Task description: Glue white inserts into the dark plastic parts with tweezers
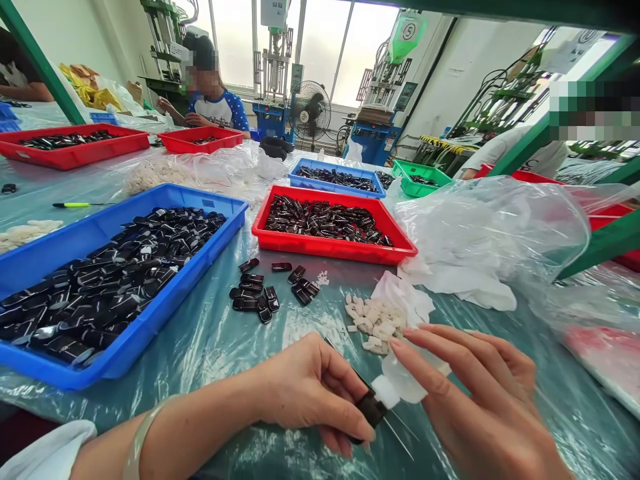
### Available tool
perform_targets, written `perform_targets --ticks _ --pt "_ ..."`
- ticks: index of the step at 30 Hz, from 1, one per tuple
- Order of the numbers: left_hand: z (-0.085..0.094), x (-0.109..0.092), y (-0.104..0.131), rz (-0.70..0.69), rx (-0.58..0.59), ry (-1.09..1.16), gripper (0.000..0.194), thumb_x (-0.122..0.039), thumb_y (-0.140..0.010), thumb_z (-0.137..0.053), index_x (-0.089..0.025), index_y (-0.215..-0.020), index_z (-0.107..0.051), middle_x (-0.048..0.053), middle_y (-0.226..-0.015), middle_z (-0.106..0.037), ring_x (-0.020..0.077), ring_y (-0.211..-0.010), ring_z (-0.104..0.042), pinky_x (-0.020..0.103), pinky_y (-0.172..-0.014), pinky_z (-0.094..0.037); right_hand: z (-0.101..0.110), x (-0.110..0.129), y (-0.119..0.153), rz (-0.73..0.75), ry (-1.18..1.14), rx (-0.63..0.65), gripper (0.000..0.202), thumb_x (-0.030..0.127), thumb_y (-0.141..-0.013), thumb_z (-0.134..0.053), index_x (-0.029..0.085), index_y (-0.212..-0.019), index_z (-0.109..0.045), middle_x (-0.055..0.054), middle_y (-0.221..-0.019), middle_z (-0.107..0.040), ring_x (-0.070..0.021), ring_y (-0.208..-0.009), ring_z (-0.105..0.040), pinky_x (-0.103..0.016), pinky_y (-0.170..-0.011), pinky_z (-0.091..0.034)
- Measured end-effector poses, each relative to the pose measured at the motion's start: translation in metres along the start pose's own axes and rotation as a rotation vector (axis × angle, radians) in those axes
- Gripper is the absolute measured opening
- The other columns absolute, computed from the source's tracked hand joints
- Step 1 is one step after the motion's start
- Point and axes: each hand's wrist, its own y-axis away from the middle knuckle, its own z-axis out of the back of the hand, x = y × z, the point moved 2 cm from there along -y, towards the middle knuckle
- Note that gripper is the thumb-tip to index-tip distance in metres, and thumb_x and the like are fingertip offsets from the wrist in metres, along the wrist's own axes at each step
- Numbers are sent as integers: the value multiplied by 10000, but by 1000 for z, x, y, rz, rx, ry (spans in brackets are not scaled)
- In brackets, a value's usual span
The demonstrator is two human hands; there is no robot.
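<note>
My left hand (320, 393) is closed around a small black plastic piece (371, 408), pinched between thumb and fingers. Thin metal wires or pins (400, 437) stick out beside it. Against the piece's end is a white block-like part (386, 392), next to a translucent whitish object (407, 377) that looks like a small bottle. My right hand (480, 393) reaches over that object with its fingers stretched out; its thumb is hidden. Just beyond lies a pile of small off-white pieces (373, 317) by a crumpled white cloth or tissue (404, 297).
Several loose black pieces (247, 293) lie ahead. A blue tray (120, 370) at left and a red tray (335, 250) ahead hold many more. Clear plastic bags (500, 220) bunch at right, near a green post (595, 247). A co-worker (215, 107) sits across the table.
</note>
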Motion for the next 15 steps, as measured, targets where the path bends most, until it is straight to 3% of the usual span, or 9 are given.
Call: perform_targets --ticks 11,15 --pt "-2 -2 2 1 5 -23 209 -188 -572 -738 -114 -766 -708 11 -615 -646 71 -485 -571 161 -492 -475 0 -5 3 -1 -59 59 391 -16 -799 -440 260 -1044 -570 -41 -980 -665 -223 -942 -606 -417 -810 -389" --pt "-2 -1 2 11 14 -12 214 -199 -565 -745 -119 -760 -711 16 -625 -653 79 -497 -578 171 -505 -485 2 -4 -1 12 -84 8 364 -24 -801 -427 247 -985 -587 -41 -926 -673 -211 -914 -615 -398 -789 -403"
